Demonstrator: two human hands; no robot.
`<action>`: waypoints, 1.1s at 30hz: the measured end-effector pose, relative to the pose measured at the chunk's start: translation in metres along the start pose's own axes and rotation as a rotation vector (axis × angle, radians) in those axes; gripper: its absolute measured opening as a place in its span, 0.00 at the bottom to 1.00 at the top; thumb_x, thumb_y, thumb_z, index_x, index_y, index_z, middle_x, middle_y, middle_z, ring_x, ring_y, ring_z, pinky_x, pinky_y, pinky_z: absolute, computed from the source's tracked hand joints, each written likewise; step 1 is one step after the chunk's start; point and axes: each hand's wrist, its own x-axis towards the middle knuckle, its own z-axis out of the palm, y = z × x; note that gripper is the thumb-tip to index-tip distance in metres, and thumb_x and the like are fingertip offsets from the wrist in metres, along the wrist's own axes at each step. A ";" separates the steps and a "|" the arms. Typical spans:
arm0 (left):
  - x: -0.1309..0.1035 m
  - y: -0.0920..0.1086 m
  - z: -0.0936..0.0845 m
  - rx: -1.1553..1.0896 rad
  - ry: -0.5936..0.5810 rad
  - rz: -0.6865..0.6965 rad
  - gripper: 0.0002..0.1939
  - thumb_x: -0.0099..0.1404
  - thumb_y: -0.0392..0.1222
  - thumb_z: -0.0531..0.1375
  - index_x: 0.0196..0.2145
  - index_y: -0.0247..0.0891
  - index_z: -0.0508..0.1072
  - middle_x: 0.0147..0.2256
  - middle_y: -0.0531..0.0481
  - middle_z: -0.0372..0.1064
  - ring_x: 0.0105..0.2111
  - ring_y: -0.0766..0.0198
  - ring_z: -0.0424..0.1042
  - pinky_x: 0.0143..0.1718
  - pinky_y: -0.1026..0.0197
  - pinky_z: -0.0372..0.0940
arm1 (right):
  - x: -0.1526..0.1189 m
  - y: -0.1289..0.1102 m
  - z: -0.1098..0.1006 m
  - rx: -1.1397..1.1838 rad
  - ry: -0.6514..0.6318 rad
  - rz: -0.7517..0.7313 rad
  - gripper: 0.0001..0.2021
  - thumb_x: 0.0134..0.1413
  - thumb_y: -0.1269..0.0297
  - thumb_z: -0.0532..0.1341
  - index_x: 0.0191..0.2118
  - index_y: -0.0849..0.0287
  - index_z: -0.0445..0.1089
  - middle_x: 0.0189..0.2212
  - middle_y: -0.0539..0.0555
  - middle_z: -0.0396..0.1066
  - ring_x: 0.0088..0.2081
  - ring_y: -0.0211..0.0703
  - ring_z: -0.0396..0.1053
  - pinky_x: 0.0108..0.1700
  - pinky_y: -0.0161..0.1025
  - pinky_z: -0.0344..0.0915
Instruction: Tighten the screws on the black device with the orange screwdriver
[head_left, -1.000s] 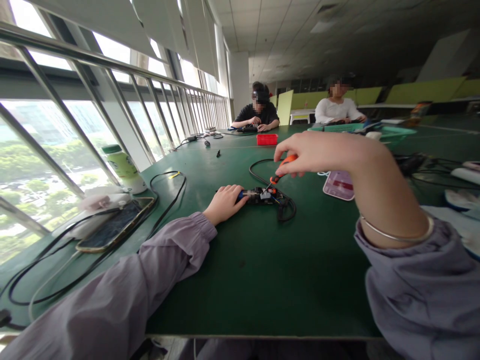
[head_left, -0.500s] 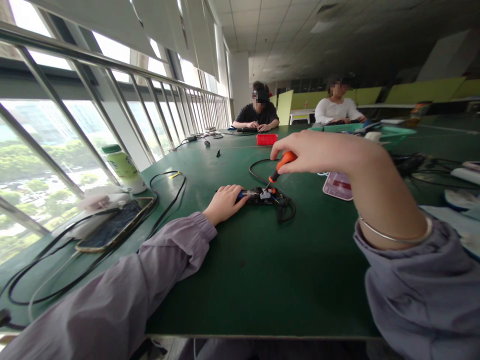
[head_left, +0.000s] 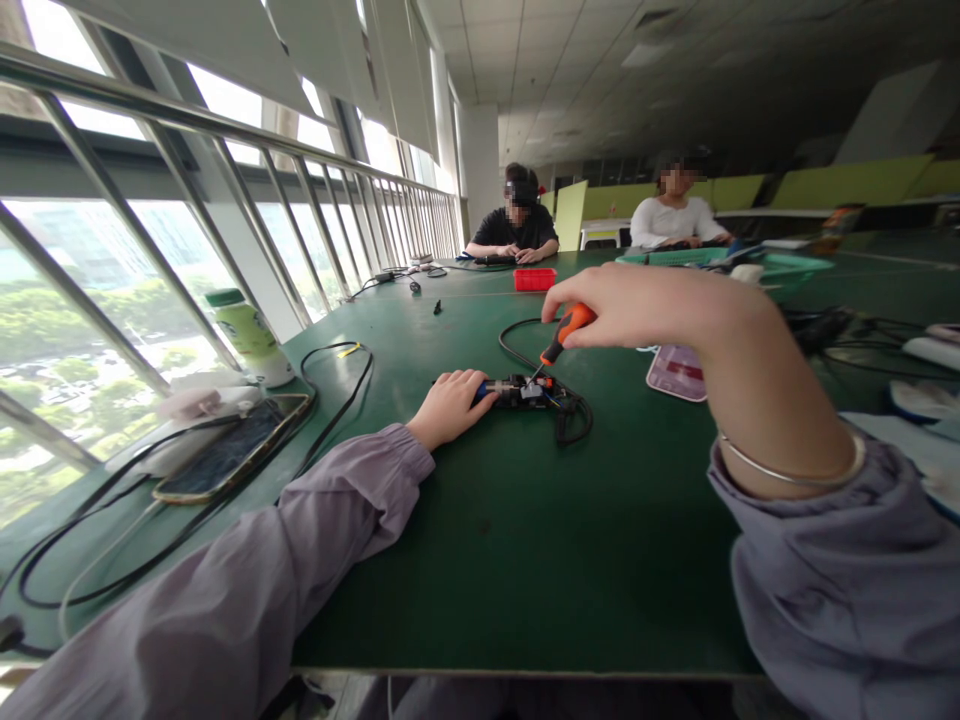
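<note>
My left hand (head_left: 450, 408) is closed around the blue end of an opened corded electric device (head_left: 534, 392), which lies on the green table and shows its inner parts and thin wires. My right hand (head_left: 600, 305) grips a screwdriver (head_left: 568, 326) by its orange and black handle from above. The screwdriver slants down to the left, and its tip meets the exposed middle of the device. Exactly what the tip touches is too small to tell. A black cord (head_left: 576, 428) loops at the device's right end.
Left on the green table (head_left: 525, 560) are a phone (head_left: 232, 450), cables (head_left: 337, 420) and a green-capped bottle (head_left: 251, 340). A pink-cased phone (head_left: 675, 373) lies beyond my right wrist. Farther back are a red basket (head_left: 534, 280), a green basket (head_left: 795, 268) and two seated people.
The screwdriver handle has turned slightly in my right hand, showing more of its black side. My left hand and the device keep their place.
</note>
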 end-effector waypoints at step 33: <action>0.001 0.001 0.000 0.017 -0.002 0.001 0.19 0.68 0.52 0.45 0.45 0.37 0.65 0.42 0.45 0.69 0.43 0.56 0.67 0.45 0.55 0.59 | -0.001 -0.001 0.002 0.034 -0.053 -0.002 0.18 0.51 0.53 0.56 0.46 0.54 0.70 0.33 0.54 0.74 0.31 0.43 0.70 0.31 0.38 0.58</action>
